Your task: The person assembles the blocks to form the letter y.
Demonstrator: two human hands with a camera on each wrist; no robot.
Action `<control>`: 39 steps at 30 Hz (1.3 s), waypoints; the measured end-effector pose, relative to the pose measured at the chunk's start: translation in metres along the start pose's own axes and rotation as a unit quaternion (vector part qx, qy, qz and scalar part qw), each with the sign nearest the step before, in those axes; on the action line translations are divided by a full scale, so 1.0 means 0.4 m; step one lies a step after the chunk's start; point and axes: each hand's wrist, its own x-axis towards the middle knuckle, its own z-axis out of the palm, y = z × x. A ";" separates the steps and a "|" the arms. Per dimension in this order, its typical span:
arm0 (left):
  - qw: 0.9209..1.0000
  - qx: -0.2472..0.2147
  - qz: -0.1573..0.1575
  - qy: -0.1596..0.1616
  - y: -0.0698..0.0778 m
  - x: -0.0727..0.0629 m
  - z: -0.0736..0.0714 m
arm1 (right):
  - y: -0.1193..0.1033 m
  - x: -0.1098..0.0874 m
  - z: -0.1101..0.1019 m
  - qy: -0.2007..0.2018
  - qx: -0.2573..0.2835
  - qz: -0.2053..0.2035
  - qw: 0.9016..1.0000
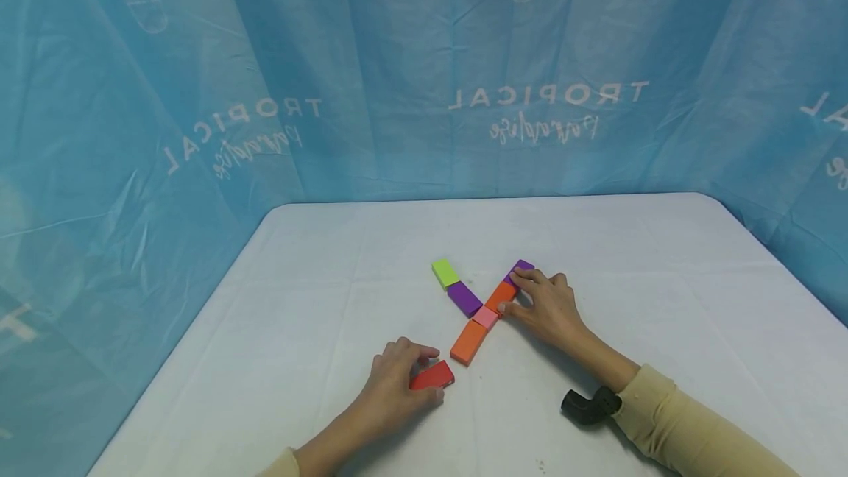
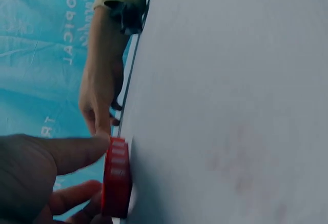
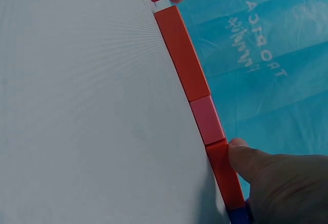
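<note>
My left hand [image 1: 397, 389] holds a red block [image 1: 433, 375] between thumb and fingers, low over the table at the near end of a block row. Pale marks run along the block's narrow side in the left wrist view. This row has an orange block [image 1: 468, 343], a small pink block [image 1: 486, 317], a second orange block [image 1: 500, 298] and a purple block [image 1: 521, 266]. At the row's far end, my right hand [image 1: 546, 308] touches the second orange block with the thumb and the purple one with a finger. The hand partly covers both.
A second purple block [image 1: 464, 299] and a lime green block [image 1: 444, 274] form a branch leaning left from the row. A white cloth covers the table [image 1: 318, 278], and a blue printed curtain [image 1: 397, 94] hangs around it. A black strap [image 1: 589, 407] hangs at the right cuff.
</note>
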 end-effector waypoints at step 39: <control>0.979 -0.020 0.124 -0.161 -0.096 0.022 -0.068 | 0.004 0.001 0.002 0.001 -0.005 -0.002 1.000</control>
